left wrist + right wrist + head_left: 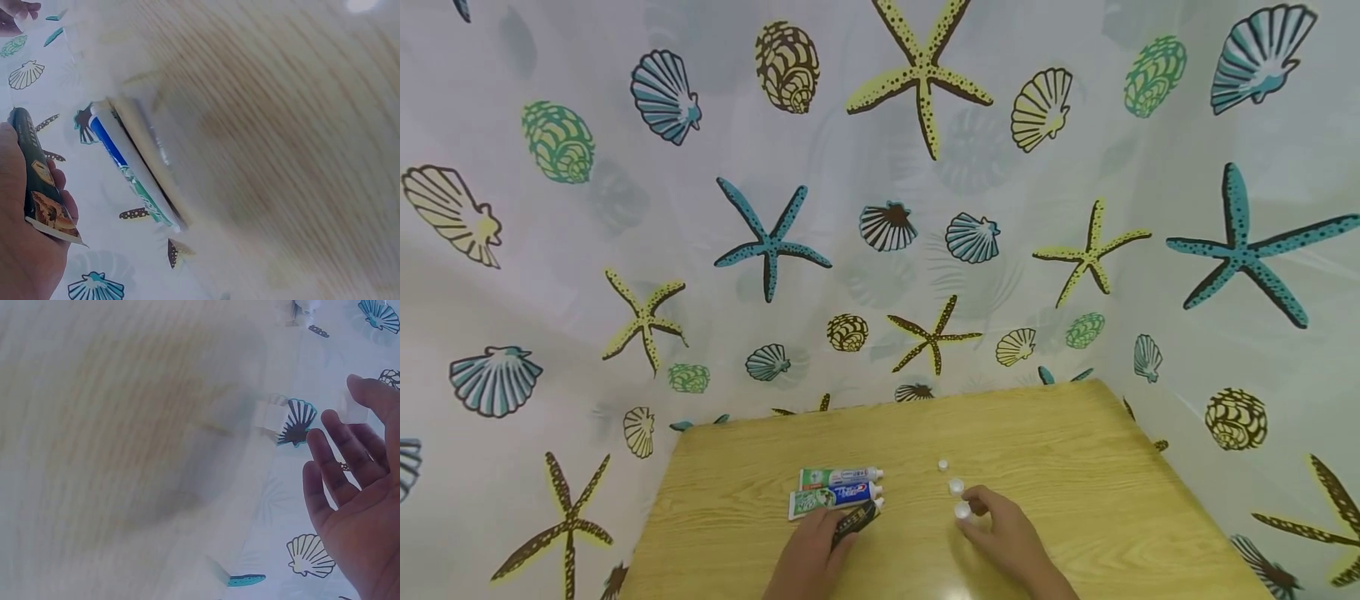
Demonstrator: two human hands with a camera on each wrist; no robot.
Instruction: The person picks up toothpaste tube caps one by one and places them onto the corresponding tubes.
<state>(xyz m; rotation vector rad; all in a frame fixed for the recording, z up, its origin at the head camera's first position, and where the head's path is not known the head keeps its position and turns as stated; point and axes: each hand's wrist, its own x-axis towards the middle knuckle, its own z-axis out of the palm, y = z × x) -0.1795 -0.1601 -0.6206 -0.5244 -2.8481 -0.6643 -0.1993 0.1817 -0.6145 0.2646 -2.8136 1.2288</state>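
Observation:
My left hand grips a dark toothpaste tube, its white nozzle end pointing right; the left wrist view shows the dark tube with a brown picture near its flat end. Between the thumb and index finger of my right hand is a small white cap, also seen as a pale cap in the right wrist view. The other fingers of that hand are spread loosely. Just beyond it sits a second white cap, and farther back a smaller white cap.
Left of centre, a blue and green toothpaste tube lies beside a green and white tube, both with nozzles to the right. They rest on a wooden table. A patterned curtain with shells and starfish surrounds the table's back and sides.

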